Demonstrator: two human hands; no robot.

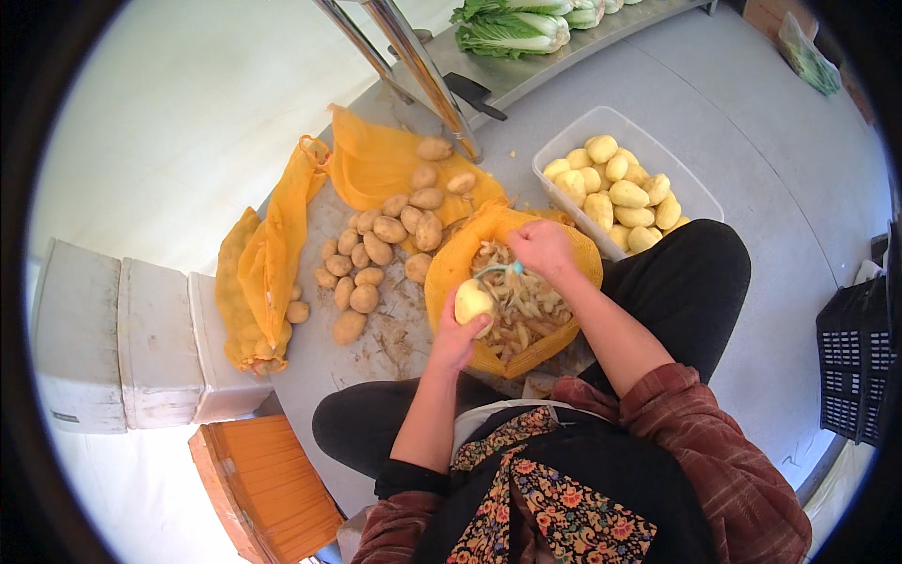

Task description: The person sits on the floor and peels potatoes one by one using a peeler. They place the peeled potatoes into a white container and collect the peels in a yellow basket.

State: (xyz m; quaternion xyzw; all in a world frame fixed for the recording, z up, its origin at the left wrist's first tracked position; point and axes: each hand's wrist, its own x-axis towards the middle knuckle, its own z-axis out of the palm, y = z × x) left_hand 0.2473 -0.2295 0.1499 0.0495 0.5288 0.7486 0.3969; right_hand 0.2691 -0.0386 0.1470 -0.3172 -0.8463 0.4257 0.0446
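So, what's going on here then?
A person holds a pale yellow potato in the left hand and a teal peeler in the right hand, close to it. Both are over an orange mesh bag with peelings inside. Unpeeled potatoes lie loose to the left, and a clear tub on the right holds peeled potatoes.

Cabbages (517, 35), cleaver (468, 90), black crate (853, 362)

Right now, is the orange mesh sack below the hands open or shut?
Open: the mesh sack gapes wide, with peelings visible inside.
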